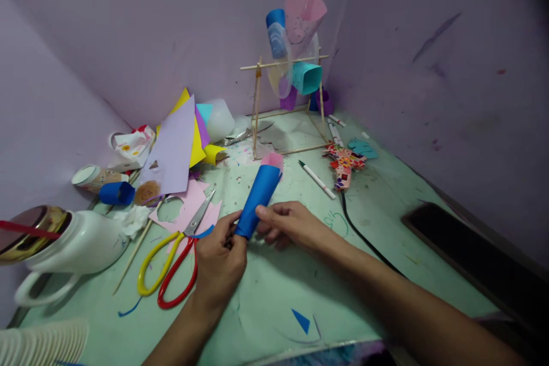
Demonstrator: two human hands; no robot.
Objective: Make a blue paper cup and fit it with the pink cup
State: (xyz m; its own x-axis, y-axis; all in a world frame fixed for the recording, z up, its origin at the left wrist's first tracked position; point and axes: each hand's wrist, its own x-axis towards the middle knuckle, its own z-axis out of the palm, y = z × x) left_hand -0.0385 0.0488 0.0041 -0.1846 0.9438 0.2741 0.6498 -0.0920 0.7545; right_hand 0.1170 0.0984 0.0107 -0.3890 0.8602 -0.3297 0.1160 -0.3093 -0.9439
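A rolled blue paper tube stands tilted between my hands over the middle of the table. My left hand grips its lower end, fingers curled round it. On the tube's right side lies the thumb of my right hand, with the fingers bent beside and partly behind the paper. Pink paper shows at the tube's top opening; whether it is a lining or a separate piece I cannot tell. Scissors with one yellow and one red handle lie spread left of my left hand, over pink paper scraps.
Behind stands a stick frame bearing a wheel with coloured paper cups. A glue gun with a black cord and a marker lie to the right. A white mug, coloured paper sheets and a phone-like dark slab flank the sides.
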